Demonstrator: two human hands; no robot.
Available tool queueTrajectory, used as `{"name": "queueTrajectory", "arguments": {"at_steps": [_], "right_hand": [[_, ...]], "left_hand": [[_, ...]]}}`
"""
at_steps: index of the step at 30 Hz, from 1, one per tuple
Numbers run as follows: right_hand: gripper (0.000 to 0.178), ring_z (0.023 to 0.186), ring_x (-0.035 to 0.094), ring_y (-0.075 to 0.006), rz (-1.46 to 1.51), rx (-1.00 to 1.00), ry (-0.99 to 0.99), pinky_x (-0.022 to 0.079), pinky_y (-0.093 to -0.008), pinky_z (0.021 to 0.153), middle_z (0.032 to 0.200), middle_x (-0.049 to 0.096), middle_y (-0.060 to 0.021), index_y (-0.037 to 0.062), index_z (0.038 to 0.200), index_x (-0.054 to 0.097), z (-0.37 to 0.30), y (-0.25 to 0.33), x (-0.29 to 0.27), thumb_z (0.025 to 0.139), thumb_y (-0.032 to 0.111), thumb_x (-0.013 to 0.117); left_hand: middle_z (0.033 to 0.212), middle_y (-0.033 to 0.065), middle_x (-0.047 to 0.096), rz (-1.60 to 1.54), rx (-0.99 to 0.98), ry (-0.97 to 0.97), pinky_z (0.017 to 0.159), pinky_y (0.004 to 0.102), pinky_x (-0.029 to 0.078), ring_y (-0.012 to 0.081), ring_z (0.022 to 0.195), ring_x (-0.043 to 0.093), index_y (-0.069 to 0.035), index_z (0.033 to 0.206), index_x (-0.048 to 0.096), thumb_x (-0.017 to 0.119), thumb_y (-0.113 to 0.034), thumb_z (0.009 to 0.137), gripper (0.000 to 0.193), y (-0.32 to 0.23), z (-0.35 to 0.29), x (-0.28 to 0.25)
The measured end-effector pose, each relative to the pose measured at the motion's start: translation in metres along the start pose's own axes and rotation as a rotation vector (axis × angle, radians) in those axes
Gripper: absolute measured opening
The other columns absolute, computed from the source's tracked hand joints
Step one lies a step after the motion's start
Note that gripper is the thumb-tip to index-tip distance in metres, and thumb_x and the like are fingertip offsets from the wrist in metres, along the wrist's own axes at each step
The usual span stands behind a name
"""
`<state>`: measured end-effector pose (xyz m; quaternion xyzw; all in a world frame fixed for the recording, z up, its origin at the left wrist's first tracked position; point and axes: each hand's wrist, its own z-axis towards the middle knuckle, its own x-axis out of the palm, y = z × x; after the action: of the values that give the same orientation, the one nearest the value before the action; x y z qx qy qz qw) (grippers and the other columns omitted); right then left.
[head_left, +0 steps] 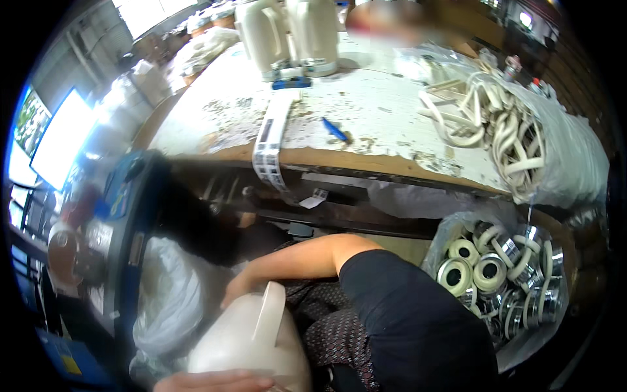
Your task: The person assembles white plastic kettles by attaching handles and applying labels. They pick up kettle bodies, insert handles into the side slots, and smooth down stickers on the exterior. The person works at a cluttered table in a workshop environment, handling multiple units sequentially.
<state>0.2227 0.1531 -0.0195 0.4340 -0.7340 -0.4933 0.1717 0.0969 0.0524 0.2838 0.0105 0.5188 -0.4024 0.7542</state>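
Note:
A cream plastic jug [235, 333] with a long raised handle lies tilted low in front of me, close to my lap. My left hand [215, 381] is laid across its near side, fingers stretched and pressed to the body; the picture's lower edge cuts the hand off. From the right, my bare forearm reaches over to the jug's far side. There my right hand [236, 289] is at the jug's top left, its fingers mostly hidden and blurred.
Two similar jugs [261, 42] stand on the worn white table [372, 104]. A label strip [269, 147] hangs over its edge, near a blue tool [335, 130]. Cream curved handles [516, 134] spill from a bag. Metal-banded rings [490, 271] fill a lined bin at right.

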Motion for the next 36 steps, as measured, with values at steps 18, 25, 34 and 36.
{"name": "queueTrajectory", "arguments": {"at_steps": [18,25,34,36], "right_hand": [[0.027,0.141,0.032,-0.026,-1.28,1.0,-1.027,0.015,-0.0494,0.119,0.14,0.049,-0.0086,0.0168,0.089,0.07,-0.589,-0.113,-0.094,0.07,-0.002,0.065],[0.015,0.096,0.064,-0.026,-1.259,-0.094,-1.755,0.048,-0.0368,0.088,0.099,0.069,-0.0103,0.0035,0.095,0.068,-0.487,-0.016,-0.05,0.08,0.005,0.071],[0.022,0.056,0.05,-0.0135,0.787,-0.25,-0.822,0.044,-0.0307,0.055,0.063,0.05,-0.0016,0.0062,0.086,0.053,-0.182,-0.118,0.152,0.097,0.025,0.055],[0.024,0.05,0.044,-0.0099,0.884,-0.148,-0.841,0.036,-0.0273,0.047,0.063,0.049,0.0002,0.0065,0.089,0.052,-0.174,-0.104,0.125,0.098,0.029,0.056]], "left_hand": [[0.124,0.0216,0.054,0.755,-0.862,-0.8,0.098,0.0405,0.04,0.0323,0.111,0.054,0.001,0.061,0.042,0.074,-0.019,0.077,0.04,0.084,-0.173,0.067],[0.118,0.0234,0.057,0.519,-1.03,-0.82,0.093,0.0394,0.044,0.0346,0.105,0.058,-0.002,0.058,0.042,0.077,-0.012,0.066,0.037,0.077,-0.15,0.115],[0.123,0.0274,0.054,0.677,-0.889,-0.986,0.092,0.0454,0.046,0.0364,0.106,0.058,-0.002,0.056,0.043,0.08,-0.023,0.069,0.045,0.05,-0.148,0.124],[0.123,0.0289,0.052,0.629,-0.914,-1.069,0.093,0.0469,0.046,0.0375,0.106,0.058,-0.002,0.054,0.043,0.08,-0.031,0.072,0.051,0.033,-0.158,0.139]]}}
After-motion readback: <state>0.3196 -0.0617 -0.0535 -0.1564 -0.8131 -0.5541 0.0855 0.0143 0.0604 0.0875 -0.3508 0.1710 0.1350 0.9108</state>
